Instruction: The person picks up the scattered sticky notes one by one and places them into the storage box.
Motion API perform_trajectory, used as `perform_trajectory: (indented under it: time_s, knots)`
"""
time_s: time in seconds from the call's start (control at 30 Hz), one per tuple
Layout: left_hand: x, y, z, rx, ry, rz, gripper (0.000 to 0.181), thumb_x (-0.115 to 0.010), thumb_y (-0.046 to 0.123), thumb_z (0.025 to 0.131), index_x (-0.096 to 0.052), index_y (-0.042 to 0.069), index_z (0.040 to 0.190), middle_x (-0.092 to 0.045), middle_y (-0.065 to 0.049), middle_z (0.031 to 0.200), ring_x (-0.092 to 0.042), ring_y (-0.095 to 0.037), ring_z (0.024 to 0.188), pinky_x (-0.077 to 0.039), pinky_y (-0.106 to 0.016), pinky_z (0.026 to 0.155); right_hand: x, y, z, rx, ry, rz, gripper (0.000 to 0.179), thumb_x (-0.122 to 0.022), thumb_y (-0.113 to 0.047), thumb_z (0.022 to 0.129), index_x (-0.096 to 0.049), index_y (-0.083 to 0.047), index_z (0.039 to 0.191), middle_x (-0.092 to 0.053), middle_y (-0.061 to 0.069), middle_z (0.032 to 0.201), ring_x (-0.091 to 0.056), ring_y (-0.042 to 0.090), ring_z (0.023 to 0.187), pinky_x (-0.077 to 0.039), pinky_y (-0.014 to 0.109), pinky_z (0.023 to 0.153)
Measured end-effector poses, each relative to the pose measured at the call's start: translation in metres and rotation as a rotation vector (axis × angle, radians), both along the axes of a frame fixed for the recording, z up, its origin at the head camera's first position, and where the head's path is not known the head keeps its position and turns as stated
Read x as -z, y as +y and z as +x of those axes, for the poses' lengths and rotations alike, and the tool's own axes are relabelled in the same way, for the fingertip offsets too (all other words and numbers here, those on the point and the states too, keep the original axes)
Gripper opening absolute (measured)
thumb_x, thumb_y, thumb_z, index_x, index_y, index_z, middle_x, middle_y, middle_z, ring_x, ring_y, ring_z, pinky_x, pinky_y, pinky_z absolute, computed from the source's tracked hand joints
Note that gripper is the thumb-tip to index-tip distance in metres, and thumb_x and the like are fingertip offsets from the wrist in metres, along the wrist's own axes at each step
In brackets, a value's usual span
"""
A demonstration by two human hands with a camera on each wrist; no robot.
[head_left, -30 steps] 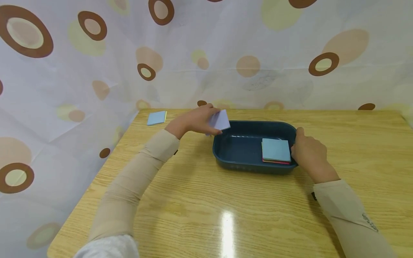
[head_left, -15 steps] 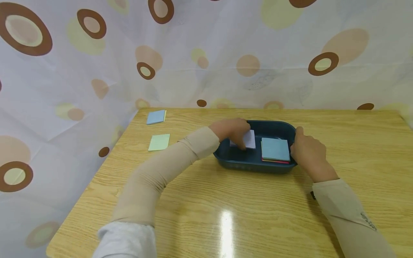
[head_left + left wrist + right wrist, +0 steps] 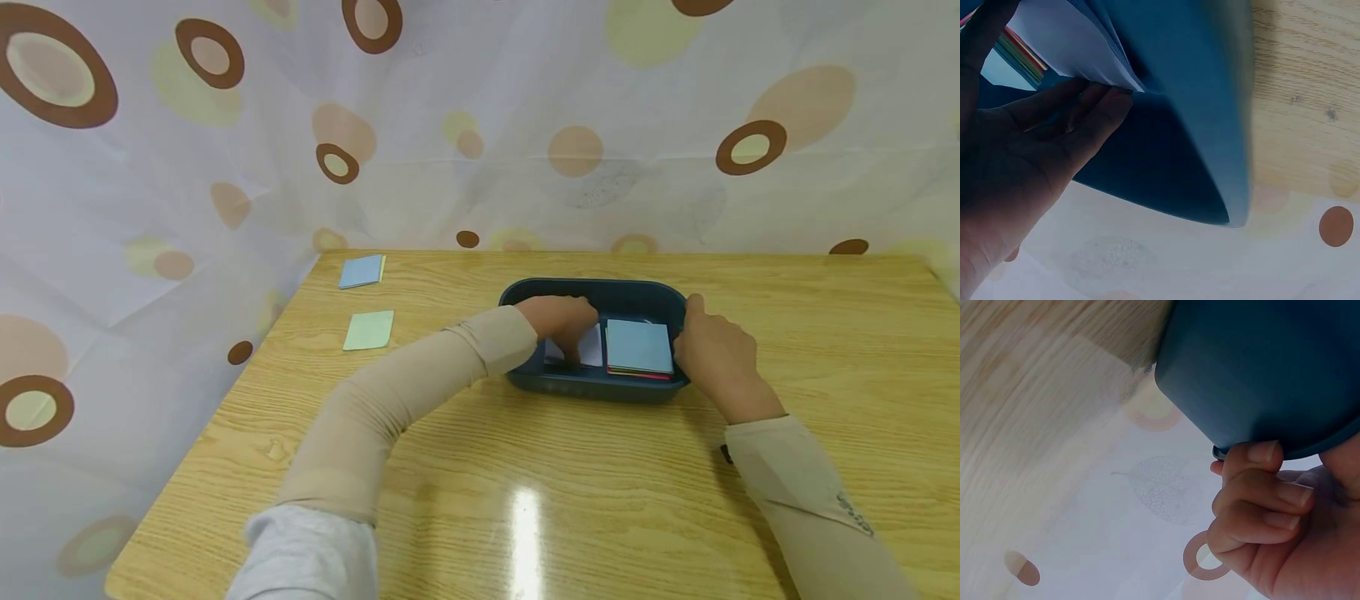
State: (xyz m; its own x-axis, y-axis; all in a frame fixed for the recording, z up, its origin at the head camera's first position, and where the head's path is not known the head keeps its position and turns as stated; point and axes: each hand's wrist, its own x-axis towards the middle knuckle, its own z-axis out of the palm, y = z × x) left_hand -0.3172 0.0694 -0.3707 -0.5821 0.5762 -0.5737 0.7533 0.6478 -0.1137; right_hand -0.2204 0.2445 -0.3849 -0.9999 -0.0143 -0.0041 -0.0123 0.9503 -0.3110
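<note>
A dark blue oblong basin (image 3: 585, 387) stands on the table. My left hand (image 3: 564, 321) reaches inside it and holds a pad of lavender paper squares (image 3: 592, 343) low in its left half. In the left wrist view, fingertips meet one edge of the lavender pad (image 3: 1079, 44), with the thumb across from them. Beside that pad lies a stack of coloured paper squares (image 3: 640, 346), light blue on top. My right hand (image 3: 717, 360) grips the basin's right end; in the right wrist view, curled fingers (image 3: 1263, 506) hook its rim.
A pale green paper square (image 3: 369, 330) lies on the table left of the basin. Behind it, near the back left corner, is a blue pad (image 3: 362, 272) with a yellow edge showing. A patterned sheet (image 3: 517, 125) hangs behind the wooden table (image 3: 637, 492).
My left hand has carried the lavender pad rightward into the basin and down beside the coloured stack. The green square has come into sight. My right hand has stayed on the basin's end.
</note>
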Motion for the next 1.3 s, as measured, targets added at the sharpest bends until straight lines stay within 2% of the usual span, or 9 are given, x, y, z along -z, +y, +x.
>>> perform_trajectory:
  time_s: [0.13,0.4,0.7,0.9,1.0,1.1,1.23,1.3]
  knots:
    - [0.002,0.001,0.0,0.008,0.023,-0.013,0.073,-0.072,0.046,0.083,-0.045,0.011,0.141,-0.044,-0.007,0.14,-0.046,-0.016,0.121,-0.04,-0.028,0.099,0.0,0.0,0.0,0.002,0.002,-0.004,0.044,-0.051,-0.006,0.094,-0.03,0.018,0.123,-0.054,0.023,0.062,-0.053,0.033,0.05,-0.042,0.041,0.043]
    - [-0.002,-0.002,0.005,0.046,0.029,0.02,0.078,-0.072,0.05,0.081,-0.044,0.008,0.14,-0.043,-0.01,0.139,-0.047,-0.017,0.121,-0.04,-0.027,0.099,0.002,0.002,0.001,0.001,0.01,-0.007,0.044,-0.051,-0.007,0.093,-0.03,0.019,0.123,-0.052,0.023,0.06,-0.052,0.034,0.049,-0.042,0.042,0.043]
    - [0.0,-0.003,0.006,0.072,0.045,0.029,0.087,-0.071,0.054,0.081,-0.038,0.007,0.146,-0.04,-0.012,0.142,-0.044,-0.019,0.125,-0.038,-0.027,0.102,0.003,0.002,0.001,0.005,0.022,-0.011,0.043,-0.051,-0.006,0.093,-0.031,0.019,0.122,-0.052,0.022,0.06,-0.052,0.034,0.049,-0.042,0.042,0.042]
    - [-0.001,-0.006,0.002,0.054,0.032,0.054,0.092,-0.069,0.058,0.08,-0.035,0.006,0.147,-0.038,-0.011,0.144,-0.041,-0.019,0.128,-0.036,-0.027,0.103,0.003,0.003,0.001,0.005,0.014,-0.009,0.044,-0.05,-0.006,0.093,-0.03,0.019,0.123,-0.052,0.022,0.06,-0.052,0.034,0.049,-0.042,0.041,0.043]
    - [-0.005,-0.014,-0.002,0.028,0.002,0.119,0.093,-0.069,0.056,0.081,-0.031,0.007,0.15,-0.033,-0.011,0.15,-0.036,-0.02,0.135,-0.033,-0.028,0.106,0.003,0.004,0.001,0.001,0.008,-0.007,0.044,-0.051,-0.007,0.093,-0.03,0.019,0.123,-0.052,0.022,0.06,-0.052,0.034,0.049,-0.042,0.042,0.043]
    - [-0.014,-0.029,-0.005,0.019,-0.063,0.234,0.088,-0.069,0.049,0.085,-0.027,0.008,0.151,-0.029,-0.011,0.153,-0.031,-0.02,0.139,-0.032,-0.028,0.107,0.002,0.004,0.001,0.0,0.008,-0.009,0.044,-0.051,-0.007,0.093,-0.03,0.019,0.122,-0.052,0.022,0.06,-0.053,0.034,0.049,-0.042,0.042,0.043]
    - [-0.038,-0.064,-0.002,-0.006,-0.174,0.468,0.076,-0.07,0.034,0.089,-0.032,0.006,0.149,-0.038,-0.013,0.146,-0.04,-0.021,0.132,-0.034,-0.028,0.105,0.002,0.003,0.0,0.001,0.006,-0.011,0.044,-0.051,-0.007,0.094,-0.03,0.019,0.122,-0.052,0.023,0.06,-0.053,0.035,0.05,-0.042,0.043,0.044]
    - [-0.051,-0.089,-0.001,-0.047,-0.217,0.589,0.069,-0.07,0.027,0.09,-0.036,0.005,0.147,-0.044,-0.015,0.14,-0.045,-0.022,0.127,-0.036,-0.029,0.104,0.003,0.002,-0.001,0.003,0.003,-0.01,0.045,-0.052,-0.007,0.094,-0.029,0.019,0.123,-0.052,0.023,0.061,-0.053,0.034,0.05,-0.042,0.042,0.044]
